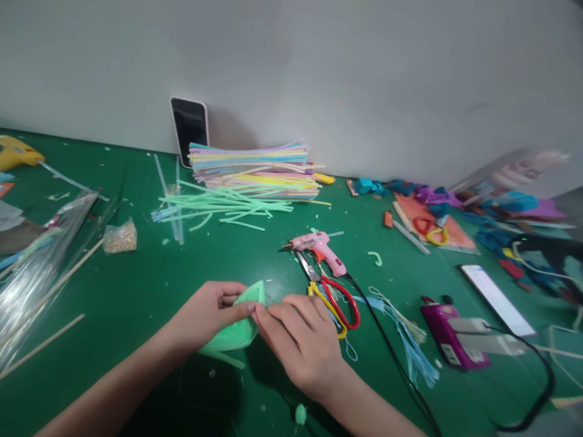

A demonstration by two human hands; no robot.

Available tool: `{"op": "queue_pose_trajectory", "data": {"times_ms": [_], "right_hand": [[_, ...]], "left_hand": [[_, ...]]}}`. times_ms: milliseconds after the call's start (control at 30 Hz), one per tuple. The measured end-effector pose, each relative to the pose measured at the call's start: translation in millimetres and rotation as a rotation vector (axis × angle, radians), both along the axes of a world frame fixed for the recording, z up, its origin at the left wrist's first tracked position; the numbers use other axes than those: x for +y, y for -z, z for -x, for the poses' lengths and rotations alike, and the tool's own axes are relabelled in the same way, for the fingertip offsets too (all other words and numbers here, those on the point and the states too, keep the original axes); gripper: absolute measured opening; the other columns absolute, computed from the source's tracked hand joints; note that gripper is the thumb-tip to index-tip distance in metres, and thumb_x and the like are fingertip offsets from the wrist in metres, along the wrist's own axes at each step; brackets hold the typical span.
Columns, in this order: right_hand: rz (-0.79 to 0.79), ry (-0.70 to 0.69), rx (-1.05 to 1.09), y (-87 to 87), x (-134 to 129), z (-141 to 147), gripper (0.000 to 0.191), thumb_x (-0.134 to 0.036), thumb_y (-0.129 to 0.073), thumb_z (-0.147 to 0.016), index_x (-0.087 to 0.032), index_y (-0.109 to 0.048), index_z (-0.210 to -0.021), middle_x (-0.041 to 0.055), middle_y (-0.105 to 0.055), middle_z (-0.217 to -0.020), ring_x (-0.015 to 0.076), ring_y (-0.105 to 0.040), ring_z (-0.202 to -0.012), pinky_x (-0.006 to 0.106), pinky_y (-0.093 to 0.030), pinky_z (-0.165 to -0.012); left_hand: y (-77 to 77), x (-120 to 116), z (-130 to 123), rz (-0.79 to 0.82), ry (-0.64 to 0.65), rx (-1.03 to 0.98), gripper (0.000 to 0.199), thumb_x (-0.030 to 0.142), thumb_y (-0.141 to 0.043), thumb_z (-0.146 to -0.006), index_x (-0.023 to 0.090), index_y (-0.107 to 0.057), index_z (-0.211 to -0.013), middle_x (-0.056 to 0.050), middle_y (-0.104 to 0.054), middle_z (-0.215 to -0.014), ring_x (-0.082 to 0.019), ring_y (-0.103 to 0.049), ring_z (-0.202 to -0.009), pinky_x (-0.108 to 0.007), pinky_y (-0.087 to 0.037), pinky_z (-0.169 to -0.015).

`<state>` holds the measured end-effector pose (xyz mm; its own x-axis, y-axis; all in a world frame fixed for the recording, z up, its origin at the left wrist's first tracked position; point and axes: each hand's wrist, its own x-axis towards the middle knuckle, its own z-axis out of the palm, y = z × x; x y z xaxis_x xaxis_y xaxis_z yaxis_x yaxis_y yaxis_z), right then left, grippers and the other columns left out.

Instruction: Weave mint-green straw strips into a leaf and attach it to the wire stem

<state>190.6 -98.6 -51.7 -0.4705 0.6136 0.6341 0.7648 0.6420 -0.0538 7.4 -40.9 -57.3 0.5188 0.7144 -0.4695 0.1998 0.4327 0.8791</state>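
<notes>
Near the front middle of the table, my left hand (212, 312) grips a mint-green piece (237, 331) made of fuzzy strips, with thumb and fingers closed on its upper edge. My right hand (300, 340) is at the right edge of that piece, its thumb and index finger pinched together beside my left thumb. What the right fingertips pinch is too small to make out. Just behind my right hand lie scissors (350, 309) with red and yellow handles, and a pink glue gun (321, 246) rests by their blades.
Green strips (228, 203) and a multicoloured bundle (255, 170) lie at the back before a propped phone (190, 127). Tassels (416, 352), a purple power strip (450, 340) and another phone (496, 297) are at right. Clear wrappers (40, 261) and sticks lie left.
</notes>
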Motion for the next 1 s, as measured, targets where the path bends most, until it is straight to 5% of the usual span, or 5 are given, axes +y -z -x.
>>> {"op": "queue_pose_trajectory", "data": {"times_ms": [600, 733, 867, 1000], "right_hand": [[0.062, 0.072, 0.209, 8.5, 4, 3, 0.013, -0.012, -0.075, -0.078, -0.016, -0.069, -0.089, 0.0019, -0.07, -0.073, 0.0194, -0.057, -0.078, 0.034, -0.043, -0.069], [0.28, 0.068, 0.448, -3.7, 5, 2, 0.006, -0.017, -0.067, -0.084, -0.018, -0.066, -0.078, 0.0028, -0.066, -0.073, 0.0196, -0.058, -0.079, 0.035, -0.048, -0.074], [0.772, 0.157, 0.718, -15.4, 4, -3, 0.024, -0.029, -0.056, -0.091, -0.019, -0.058, -0.07, 0.0021, -0.061, -0.067, 0.0134, -0.059, -0.059, 0.025, -0.047, -0.053], [1.158, 0.25, 0.699, -22.5, 5, -5, 0.031, -0.043, -0.048, -0.095, -0.019, -0.061, -0.08, -0.0041, -0.053, -0.046, 0.01, -0.053, -0.034, 0.019, -0.036, -0.036]], "left_hand": [[1.2, 0, 2, 0.085, -0.074, -0.035, 0.024, 0.038, -0.077, -0.071, 0.017, -0.073, -0.082, -0.003, -0.072, -0.083, -0.018, -0.06, -0.075, -0.025, -0.046, -0.066], [-0.3, 2, 4, 0.023, -0.057, 0.01, 0.024, 0.04, -0.073, -0.074, 0.016, -0.07, -0.076, 0.001, -0.065, -0.072, -0.015, -0.054, -0.068, -0.023, -0.042, -0.061], [-3.9, 3, 4, -0.101, -0.07, 0.11, 0.025, 0.039, -0.071, -0.075, 0.015, -0.067, -0.068, 0.003, -0.055, -0.062, -0.013, -0.047, -0.063, -0.022, -0.035, -0.059], [-5.8, 1, 2, -0.064, -0.061, 0.12, 0.026, 0.041, -0.072, -0.074, 0.015, -0.071, -0.076, 0.001, -0.064, -0.068, -0.015, -0.053, -0.066, -0.024, -0.038, -0.061]]}}
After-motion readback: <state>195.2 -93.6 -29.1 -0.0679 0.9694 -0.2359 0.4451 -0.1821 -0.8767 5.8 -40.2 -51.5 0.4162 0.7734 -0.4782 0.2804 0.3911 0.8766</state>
